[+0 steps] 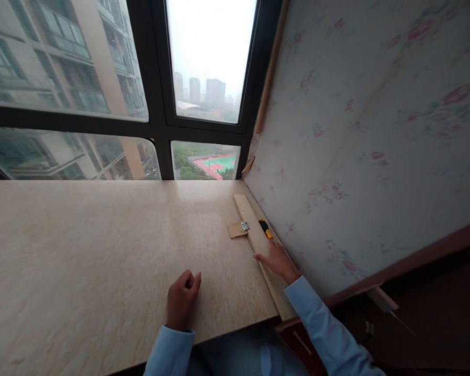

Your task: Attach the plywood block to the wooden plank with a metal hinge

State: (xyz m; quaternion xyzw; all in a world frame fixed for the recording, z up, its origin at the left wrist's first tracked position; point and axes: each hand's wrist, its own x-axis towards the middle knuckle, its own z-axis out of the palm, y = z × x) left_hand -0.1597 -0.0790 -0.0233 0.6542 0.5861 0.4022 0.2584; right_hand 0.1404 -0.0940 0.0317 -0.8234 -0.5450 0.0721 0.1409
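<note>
My right hand (pixel 277 259) lies over a long, pale wooden board (pixel 254 219), its thumb stretched out towards the board's left edge. Its fingertips are close to the metal end of a black-and-yellow screwdriver (pixel 265 228); whether they touch it I cannot tell. A small metal hinge (pixel 245 226) sits at the board's left edge, by a short brown flat piece (pixel 235 230) that sticks out to the left. My left hand (pixel 183 298) is curled into a loose fist over the countertop, and the inside of the fist is hidden.
The marbled stone countertop (pixel 102 240) runs back to dark-framed windows (pixel 160 104). On the right, close beside the board, rises a wall with flowered paper (pixel 348 156). Below the counter's front edge is a dark red panel (pixel 303 342).
</note>
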